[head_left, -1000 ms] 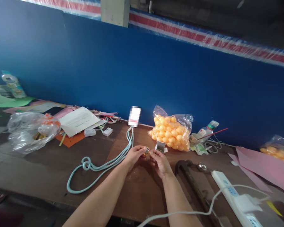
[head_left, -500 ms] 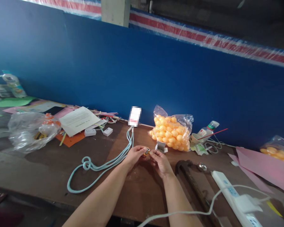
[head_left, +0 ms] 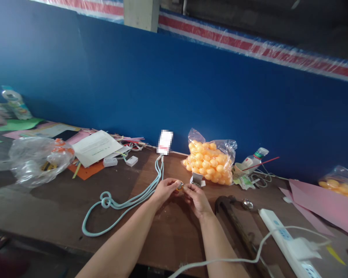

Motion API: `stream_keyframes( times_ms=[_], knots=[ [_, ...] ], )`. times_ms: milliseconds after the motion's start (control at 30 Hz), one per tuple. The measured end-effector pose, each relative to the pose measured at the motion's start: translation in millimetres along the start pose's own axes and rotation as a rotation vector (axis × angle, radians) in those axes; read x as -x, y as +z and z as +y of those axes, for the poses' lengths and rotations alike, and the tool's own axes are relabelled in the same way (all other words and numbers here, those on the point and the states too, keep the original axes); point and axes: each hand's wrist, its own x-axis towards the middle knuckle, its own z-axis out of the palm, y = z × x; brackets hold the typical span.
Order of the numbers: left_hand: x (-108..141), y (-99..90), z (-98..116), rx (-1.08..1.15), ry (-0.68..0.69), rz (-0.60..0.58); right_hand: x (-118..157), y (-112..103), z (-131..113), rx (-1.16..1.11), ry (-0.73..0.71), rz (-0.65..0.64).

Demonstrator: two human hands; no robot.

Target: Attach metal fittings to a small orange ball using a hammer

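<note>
Over the middle of the table, my left hand (head_left: 168, 190) is closed in a pinch on a small yellow and silver metallic piece (head_left: 180, 186), too small to name more exactly. My right hand (head_left: 196, 196) meets it from the other side, thumb and fingers pressed together at the piece's edge; what lies between those fingertips is hidden. Just behind the right hand stands a small open grey-and-white box (head_left: 197, 179). A clear bag of orange balls (head_left: 210, 162) rests beyond it. To the left lies a looped light-blue cord (head_left: 124, 202), its ends running to a white card (head_left: 164, 143).
Right of my forearm lie a claw hammer (head_left: 234, 220), a shiny round metal object (head_left: 247, 204) and a white power strip (head_left: 287, 239) with a trailing cable. Papers (head_left: 97, 148) and a crumpled plastic bag (head_left: 37, 160) occupy the left. A blue partition (head_left: 174, 85) rises behind the table.
Both hands keep nearly the same pose around the small piece. At the far left edge, a blurred pale shape has come into view above the green paper.
</note>
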Motion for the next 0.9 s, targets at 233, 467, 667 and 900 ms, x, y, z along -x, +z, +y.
stream_keyframes(
  times_ms=[233,467,667,900],
  knots=[
    [0.4,0.3,0.0,-0.053,0.017,0.002,-0.7,-1.6,1.1,-0.004,0.013,-0.009],
    [1.2,0.2,0.6,-0.093,0.018,0.008,0.2,-1.0,0.7,0.002,0.024,-0.02],
    [2.5,-0.8,1.5,-0.117,0.022,0.01,1.1,0.9,0.5,0.02,0.035,-0.004],
    [4.1,-1.1,3.9,-0.128,0.022,0.007,1.0,3.9,1.3,0.03,0.021,0.023]
  ],
)
